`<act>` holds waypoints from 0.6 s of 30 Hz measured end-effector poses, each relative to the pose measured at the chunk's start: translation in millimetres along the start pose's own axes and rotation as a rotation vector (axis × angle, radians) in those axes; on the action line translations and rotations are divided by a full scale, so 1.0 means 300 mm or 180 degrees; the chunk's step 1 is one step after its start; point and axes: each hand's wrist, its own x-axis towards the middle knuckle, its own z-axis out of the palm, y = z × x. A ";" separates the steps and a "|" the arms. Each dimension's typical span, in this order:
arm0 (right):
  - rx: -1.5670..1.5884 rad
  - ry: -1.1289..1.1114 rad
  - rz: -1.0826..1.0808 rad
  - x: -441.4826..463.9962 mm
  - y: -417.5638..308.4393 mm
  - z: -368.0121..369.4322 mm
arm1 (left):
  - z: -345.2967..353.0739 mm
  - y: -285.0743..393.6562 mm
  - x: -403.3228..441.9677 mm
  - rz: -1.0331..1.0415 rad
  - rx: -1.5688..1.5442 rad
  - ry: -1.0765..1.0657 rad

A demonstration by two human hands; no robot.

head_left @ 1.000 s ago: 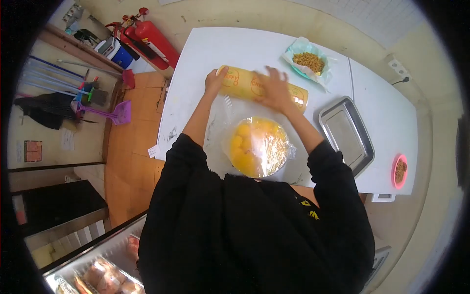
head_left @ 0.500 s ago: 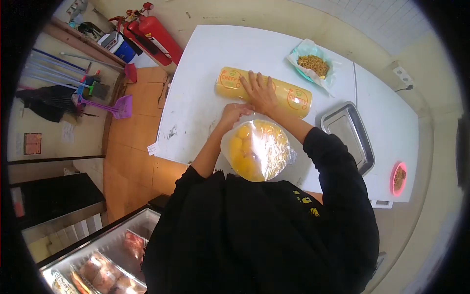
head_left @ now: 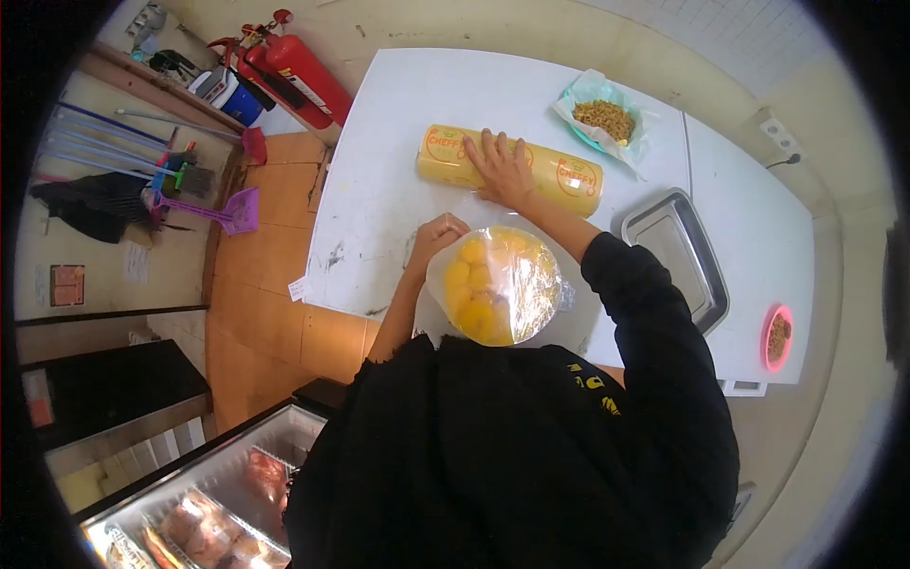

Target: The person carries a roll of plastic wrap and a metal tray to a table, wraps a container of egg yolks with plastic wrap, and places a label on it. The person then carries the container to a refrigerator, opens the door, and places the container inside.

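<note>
In the head view, the round film-covered vessel of yellow pieces (head_left: 471, 284) sits close against the person's black top, glare masking part of its contents. At its twelve o'clock lies the yellow cylindrical roll of plastic film (head_left: 566, 182), lettering partly hidden beneath the right hand (head_left: 502, 173), spread flat. At ten o'clock, the left hand (head_left: 438, 237) curls near the rim; whether it pinches film, I cannot tell.

The right fingers (head_left: 489, 150) lie spread over a yellow roll (head_left: 561, 180).
</note>
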 end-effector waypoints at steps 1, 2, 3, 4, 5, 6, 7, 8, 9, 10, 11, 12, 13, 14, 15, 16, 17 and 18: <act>0.0042 -0.0046 -0.0012 -0.001 -0.001 -0.005 | 0.001 0.032 -0.013 0.0157 0.0170 -0.0102; 0.0051 -0.0063 -0.0012 -0.003 -0.005 -0.009 | 0.000 0.053 -0.029 0.0310 0.0337 -0.0193; 0.0064 -0.0108 0.0100 0.005 -0.005 -0.011 | -0.007 0.067 -0.037 0.0306 0.0337 -0.0186; 0.0073 -0.0137 0.0213 0.021 -0.002 -0.012 | -0.019 0.081 -0.038 0.0680 0.0951 -0.0222; 0.0085 -0.0132 0.0208 0.031 0.001 -0.007 | -0.027 0.094 -0.045 0.1038 0.1566 -0.0258; 0.0185 -0.0141 0.0288 0.037 0.008 -0.002 | -0.029 0.103 -0.053 0.1027 0.1575 -0.0255; 0.0276 -0.0147 0.0380 0.046 0.017 0.003 | -0.030 0.115 -0.055 0.1031 0.1674 -0.0240; 0.0275 -0.0143 0.0401 0.054 0.024 0.008 | -0.029 0.126 -0.052 0.1041 0.1770 -0.0237; 0.0274 -0.0154 0.0392 0.053 0.024 0.014 | -0.026 0.141 -0.056 0.1028 0.1767 -0.0265; 0.0267 -0.0160 0.0387 0.055 0.029 0.018 | -0.030 0.160 -0.057 0.1181 0.1296 -0.0161; 0.0263 -0.0162 0.0421 0.070 0.043 0.024 | -0.044 0.186 -0.055 0.1332 0.0826 -0.0063; 0.0080 0.0013 0.0482 0.082 0.050 0.038 | -0.119 0.246 -0.034 0.1424 0.1477 0.0112; -0.0086 0.0157 0.0511 0.068 0.038 0.052 | -0.142 0.366 -0.037 0.1787 0.0990 0.0626; -0.0084 0.0147 0.0485 0.057 0.038 0.059 | -0.156 0.468 -0.020 0.1802 0.1019 0.0820; 0.0051 0.0066 0.0470 0.063 0.052 0.056 | -0.221 0.449 0.032 0.1445 0.1141 0.0577; 0.0187 0.0006 0.0466 0.081 0.064 0.048 | -0.278 0.407 0.086 0.1101 0.1276 0.0328; 0.0176 0.0061 0.0464 0.092 0.068 0.036 | -0.276 0.350 0.130 0.0406 0.1420 -0.0126; 0.0197 -0.0032 0.0492 0.090 0.066 0.025 | -0.245 0.277 0.171 -0.0309 0.1547 -0.0582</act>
